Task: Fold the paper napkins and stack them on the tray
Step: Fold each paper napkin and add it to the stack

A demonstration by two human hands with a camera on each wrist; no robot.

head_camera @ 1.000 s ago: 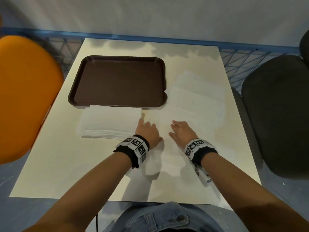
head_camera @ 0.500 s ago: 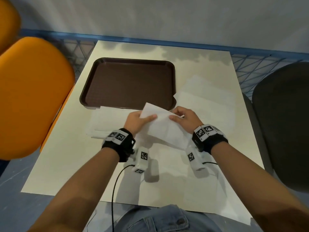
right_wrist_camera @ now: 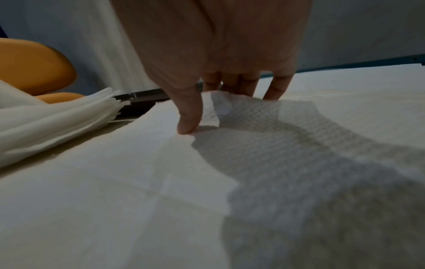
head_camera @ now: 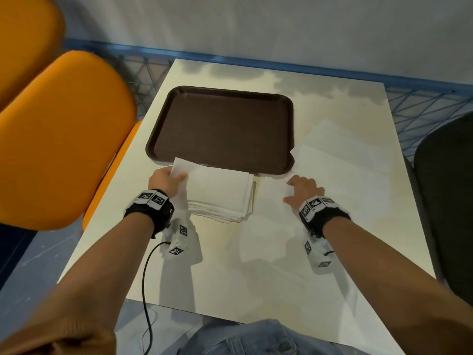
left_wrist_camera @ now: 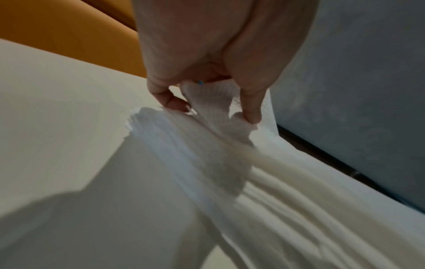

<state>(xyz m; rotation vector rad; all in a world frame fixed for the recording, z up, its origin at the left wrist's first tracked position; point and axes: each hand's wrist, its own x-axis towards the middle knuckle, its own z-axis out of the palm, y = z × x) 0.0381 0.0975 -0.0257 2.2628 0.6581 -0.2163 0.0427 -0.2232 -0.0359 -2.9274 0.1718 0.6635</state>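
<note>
An empty brown tray (head_camera: 220, 129) lies at the table's far middle. Just in front of it sits a stack of folded white napkins (head_camera: 222, 201), seen edge-on in the left wrist view as the stack (left_wrist_camera: 287, 191). My left hand (head_camera: 176, 175) pinches the left end of the top folded napkin (left_wrist_camera: 214, 109) between thumb and fingers, holding it on the stack. To the right, unfolded napkins (head_camera: 345, 170) lie flat and overlapping. My right hand (head_camera: 294, 188) is on the nearest one; thumb and fingers (right_wrist_camera: 241, 87) pinch its raised far corner (right_wrist_camera: 212, 111).
The white table (head_camera: 230, 278) has bare room in front of me. Two orange chairs (head_camera: 58, 139) stand close on the left and a dark chair (head_camera: 448, 188) on the right. A blue metal rail (head_camera: 281, 64) runs behind the table.
Both hands were holding the folded napkin in the air. The left hand has carried it left onto the stack; the right hand let go and moved right to the flat napkins.
</note>
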